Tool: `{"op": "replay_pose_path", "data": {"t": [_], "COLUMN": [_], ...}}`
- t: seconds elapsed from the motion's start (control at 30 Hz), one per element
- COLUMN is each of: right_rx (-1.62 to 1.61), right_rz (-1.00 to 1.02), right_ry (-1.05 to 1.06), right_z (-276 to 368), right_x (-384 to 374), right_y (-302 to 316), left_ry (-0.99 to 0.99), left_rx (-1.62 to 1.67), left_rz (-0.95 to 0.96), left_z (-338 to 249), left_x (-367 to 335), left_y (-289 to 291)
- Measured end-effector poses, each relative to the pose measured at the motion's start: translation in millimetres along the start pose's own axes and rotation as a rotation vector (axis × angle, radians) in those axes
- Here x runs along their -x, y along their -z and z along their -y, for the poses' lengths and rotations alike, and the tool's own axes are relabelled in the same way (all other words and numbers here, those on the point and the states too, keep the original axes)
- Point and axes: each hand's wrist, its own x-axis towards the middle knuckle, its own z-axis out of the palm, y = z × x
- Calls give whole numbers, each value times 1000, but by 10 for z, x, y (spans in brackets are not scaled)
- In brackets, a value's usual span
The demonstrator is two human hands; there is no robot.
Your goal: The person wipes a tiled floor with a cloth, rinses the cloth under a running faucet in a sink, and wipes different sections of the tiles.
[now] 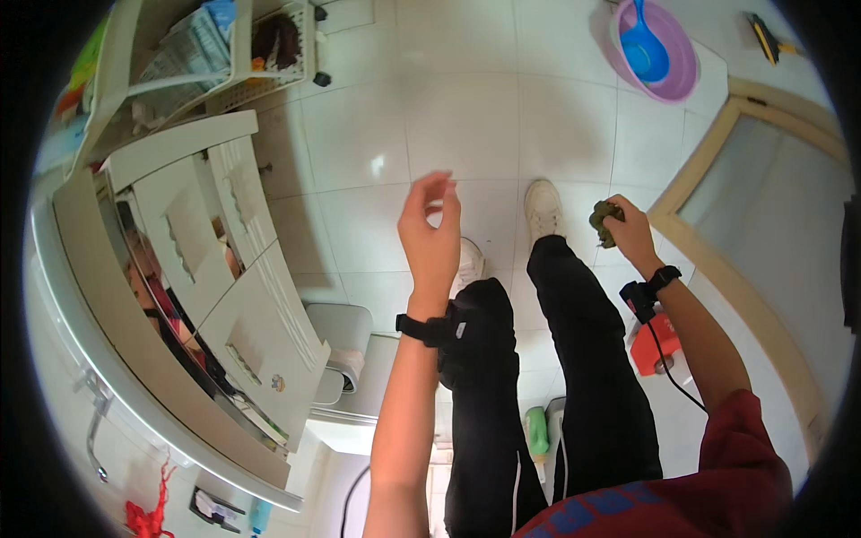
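Note:
My right hand (631, 235) is closed on a crumpled dark green wad (603, 223), held off to my right, level with my right shoe. Whether the wad is cloth or a scrubber I cannot make out. My left hand (430, 224) is raised in front of me over the floor, its fingers loosely curved and a gap showing between thumb and fingertips. Nothing is in it. Each wrist wears a black strap with a small device; a cable runs from the right one (639, 300).
At left stands a white cabinet (269, 359) with drawers beneath a curved counter edge. A wheeled storage rack (296, 76) is beyond it. Far right, a purple basin (686, 54) holds a blue dipper (641, 49). A wood-framed frosted panel (700, 170) borders the right; tiles (462, 125) cover the floor.

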Motion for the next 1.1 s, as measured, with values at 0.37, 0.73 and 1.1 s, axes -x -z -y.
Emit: {"op": "replay_pose_path", "data": {"t": [0.37, 0.73, 1.1], "right_rx": [247, 265, 502], "right_rz": [-184, 34, 41], "right_ry": [-14, 191, 231], "right_z": [-884, -1628, -2094], "right_x": [-24, -311, -1019], "right_y": [133, -69, -866], "left_ry": [558, 721, 720], "left_rx": [-127, -131, -85], "left_rz": [95, -207, -406], "left_z": [2130, 2634, 4324], "left_x": [789, 2406, 3572], "left_y": [710, 893, 164]}}
